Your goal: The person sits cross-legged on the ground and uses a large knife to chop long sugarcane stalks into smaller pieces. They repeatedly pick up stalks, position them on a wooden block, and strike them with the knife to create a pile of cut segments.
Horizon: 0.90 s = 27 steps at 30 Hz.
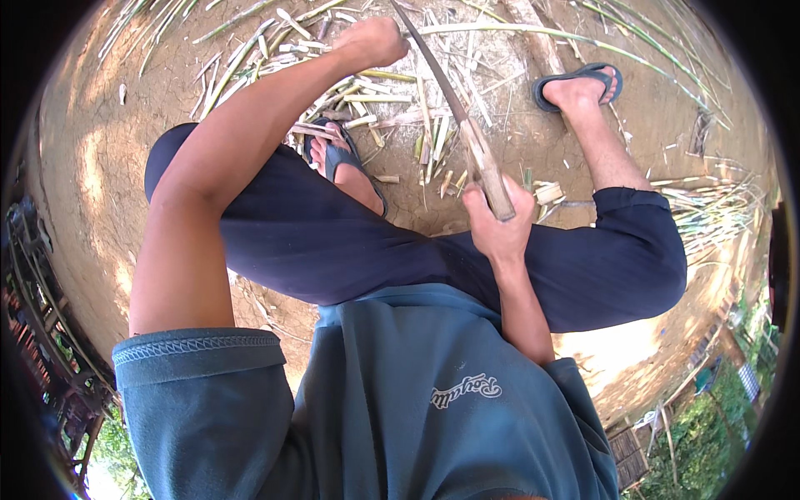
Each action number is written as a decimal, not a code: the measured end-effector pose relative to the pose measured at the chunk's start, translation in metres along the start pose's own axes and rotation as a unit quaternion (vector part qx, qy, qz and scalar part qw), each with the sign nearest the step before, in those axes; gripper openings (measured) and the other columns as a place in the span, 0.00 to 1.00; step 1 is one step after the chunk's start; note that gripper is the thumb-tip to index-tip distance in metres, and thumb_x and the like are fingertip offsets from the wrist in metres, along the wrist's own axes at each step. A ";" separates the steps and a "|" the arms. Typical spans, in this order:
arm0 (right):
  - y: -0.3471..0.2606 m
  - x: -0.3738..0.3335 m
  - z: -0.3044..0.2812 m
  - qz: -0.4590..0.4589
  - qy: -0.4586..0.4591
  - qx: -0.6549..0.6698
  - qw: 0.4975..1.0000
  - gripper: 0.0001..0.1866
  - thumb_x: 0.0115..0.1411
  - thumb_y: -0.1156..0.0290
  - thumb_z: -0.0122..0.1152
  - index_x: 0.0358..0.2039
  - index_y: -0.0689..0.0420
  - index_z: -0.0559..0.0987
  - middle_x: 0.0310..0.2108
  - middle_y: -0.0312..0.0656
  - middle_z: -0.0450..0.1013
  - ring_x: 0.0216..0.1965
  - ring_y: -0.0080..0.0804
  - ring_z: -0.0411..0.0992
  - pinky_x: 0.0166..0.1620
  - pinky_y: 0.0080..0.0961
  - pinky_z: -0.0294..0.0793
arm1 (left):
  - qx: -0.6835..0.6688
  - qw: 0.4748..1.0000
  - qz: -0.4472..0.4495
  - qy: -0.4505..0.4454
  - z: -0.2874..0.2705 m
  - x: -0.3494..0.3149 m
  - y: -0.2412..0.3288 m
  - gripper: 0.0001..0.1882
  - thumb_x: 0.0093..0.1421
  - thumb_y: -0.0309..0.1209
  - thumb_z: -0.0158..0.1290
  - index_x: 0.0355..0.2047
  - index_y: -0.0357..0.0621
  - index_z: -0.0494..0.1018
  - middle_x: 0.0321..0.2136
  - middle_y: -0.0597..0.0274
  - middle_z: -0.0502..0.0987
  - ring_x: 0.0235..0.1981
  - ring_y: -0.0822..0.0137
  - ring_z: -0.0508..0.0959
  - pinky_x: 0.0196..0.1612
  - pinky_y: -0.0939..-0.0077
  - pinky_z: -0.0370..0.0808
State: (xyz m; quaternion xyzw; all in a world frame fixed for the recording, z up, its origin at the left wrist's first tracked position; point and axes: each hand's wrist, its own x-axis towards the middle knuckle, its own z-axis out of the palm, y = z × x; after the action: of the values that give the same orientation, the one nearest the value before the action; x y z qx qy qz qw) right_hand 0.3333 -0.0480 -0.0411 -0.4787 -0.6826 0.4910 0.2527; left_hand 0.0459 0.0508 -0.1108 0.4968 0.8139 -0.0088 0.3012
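My right hand (502, 218) is wrapped around the pale wooden handle of a machete (472, 137). Its long dark blade slants up and to the left, away from my lap. Near the top of the view my left hand (372, 42) is closed, apparently on the end of a long green stalk (508, 27). From there the stalk arches off to the right. Close to my left fist, the blade crosses the stalk; whether they touch I cannot tell. My left fingers are partly hidden.
Short cut stalk pieces (379, 98) litter the dirt ground between my sandalled feet. A worn wooden log (533, 33) lies at the top. More thin stalks lie in a bundle (717, 208) at the right and also at the upper left. My bent legs flank the work area.
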 end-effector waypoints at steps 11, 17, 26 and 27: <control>-0.001 0.010 0.004 -0.001 0.002 -0.015 1.000 0.10 0.51 0.73 0.62 0.18 0.63 0.72 0.11 0.39 0.65 0.15 0.19 0.63 0.21 0.27 0.65 | 0.051 0.996 0.068 -0.035 0.019 0.006 0.003 0.26 0.59 0.45 0.50 0.44 0.32 0.77 0.46 0.38 0.78 0.47 0.46 0.79 0.52 0.54 0.75; -0.007 -0.002 -0.002 -0.027 0.002 0.000 1.000 0.09 0.50 0.73 0.62 0.19 0.63 0.72 0.12 0.39 0.66 0.16 0.19 0.63 0.22 0.27 0.65 | 0.026 0.999 0.038 0.003 0.016 0.006 -0.015 0.25 0.59 0.44 0.49 0.42 0.31 0.78 0.43 0.35 0.78 0.45 0.41 0.79 0.51 0.51 0.74; -0.005 0.021 0.012 0.000 -0.012 0.024 1.000 0.06 0.51 0.75 0.62 0.22 0.64 0.75 0.13 0.39 0.67 0.17 0.19 0.66 0.23 0.26 0.68 | 0.012 0.998 0.058 0.035 0.024 0.011 -0.017 0.26 0.58 0.46 0.51 0.36 0.28 0.79 0.36 0.31 0.78 0.41 0.38 0.80 0.49 0.52 0.76; -0.008 -0.001 0.002 -0.020 0.009 0.011 1.000 0.07 0.51 0.74 0.62 0.21 0.63 0.74 0.13 0.39 0.66 0.17 0.18 0.65 0.23 0.26 0.67 | 0.007 0.998 0.054 0.032 0.015 0.009 -0.016 0.27 0.58 0.46 0.50 0.36 0.28 0.79 0.36 0.30 0.78 0.41 0.38 0.80 0.49 0.53 0.76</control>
State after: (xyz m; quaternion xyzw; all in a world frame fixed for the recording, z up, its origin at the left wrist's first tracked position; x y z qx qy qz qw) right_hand 0.3289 -0.0503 -0.0349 -0.4661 -0.6842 0.4894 0.2738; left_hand 0.0369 0.0452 -0.1318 0.5419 0.7951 0.0175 0.2718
